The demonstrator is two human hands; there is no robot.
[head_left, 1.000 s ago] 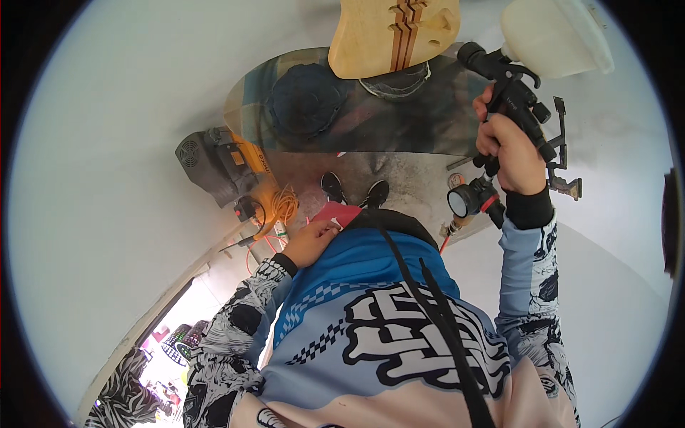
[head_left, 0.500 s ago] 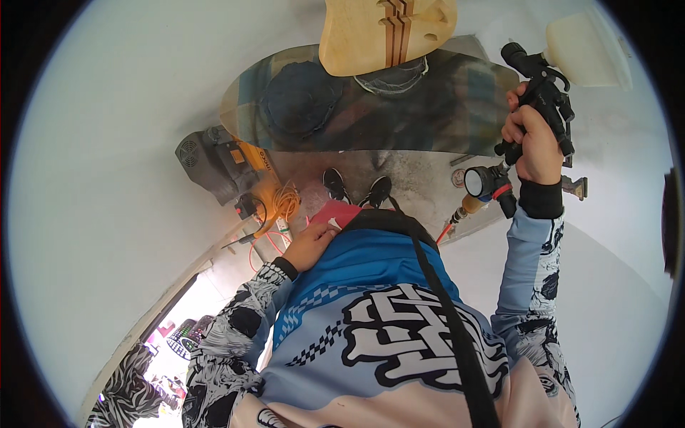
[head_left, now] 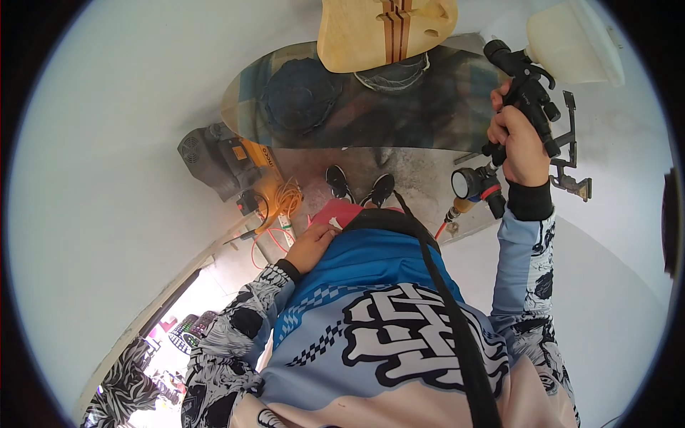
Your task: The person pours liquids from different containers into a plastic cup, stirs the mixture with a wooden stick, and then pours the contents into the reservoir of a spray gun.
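Note:
My right hand (head_left: 526,146) is wrapped around the grip of a black spray gun (head_left: 526,89) at the right. A translucent white paint cup (head_left: 571,44) is fixed to the gun, whose nozzle end points up and left. Below the grip hang a round pressure gauge (head_left: 462,184) and an air fitting. My left hand (head_left: 311,248) rests against my waist by the shirt hem, fingers extended and holding nothing. Ahead, a pale wooden guitar body (head_left: 353,39) with dark centre stripes is partly cut off by the top edge. The gun is to its right, apart from it.
Beneath the guitar body is a long, stained, cloth-like surface (head_left: 399,118) with a dark round pad (head_left: 303,96). A yellow and black machine (head_left: 228,160) with a coiled orange cord (head_left: 289,198) stands at left. A black metal bracket (head_left: 569,153) is at right, and white walls surround me.
My right hand and the spray gun have shifted slightly left and up. More of the bracket behind shows now. My left hand stays at my waist.

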